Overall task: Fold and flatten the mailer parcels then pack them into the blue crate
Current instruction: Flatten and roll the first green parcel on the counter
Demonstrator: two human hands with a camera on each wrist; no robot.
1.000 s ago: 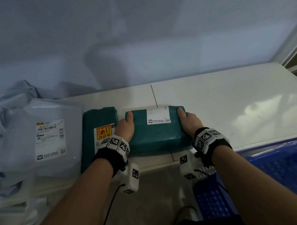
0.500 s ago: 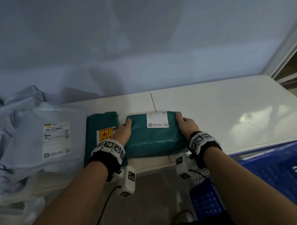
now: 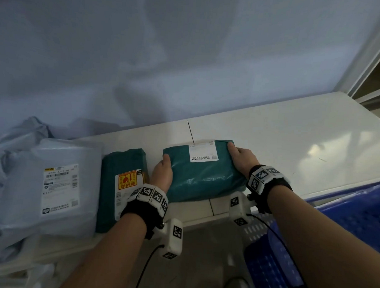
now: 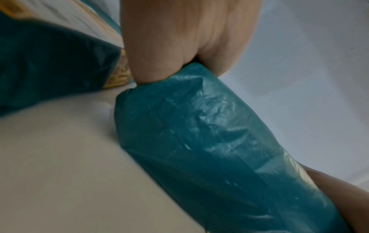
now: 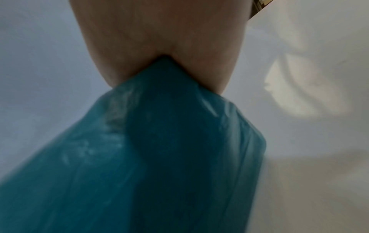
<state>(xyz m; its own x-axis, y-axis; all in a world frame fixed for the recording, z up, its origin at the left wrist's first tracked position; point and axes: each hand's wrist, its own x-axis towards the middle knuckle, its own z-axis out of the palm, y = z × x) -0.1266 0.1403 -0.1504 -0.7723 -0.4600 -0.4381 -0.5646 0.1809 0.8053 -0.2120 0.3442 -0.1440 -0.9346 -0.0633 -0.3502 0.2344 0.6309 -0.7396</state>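
A folded teal mailer parcel (image 3: 203,177) with a white label lies near the front edge of the white table (image 3: 294,135). My left hand (image 3: 162,174) grips its left end, thumb on top. My right hand (image 3: 241,159) grips its right end. The wrist views show the teal plastic (image 4: 209,149) pinched between thumb and fingers, and the same teal plastic (image 5: 159,157) on the right. The parcel's left end looks slightly raised off the table. The blue crate (image 3: 344,226) stands low at the right, below the table edge.
A second teal parcel (image 3: 122,184) with an orange-and-white label lies just left of my left hand. Further left lies a grey-white mailer (image 3: 58,186) on a heap of pale bags. The blue-grey wall runs behind the table.
Both hands have kept their grip on the teal parcel. It has shifted a little to the right, so the gap to the second teal parcel has grown.
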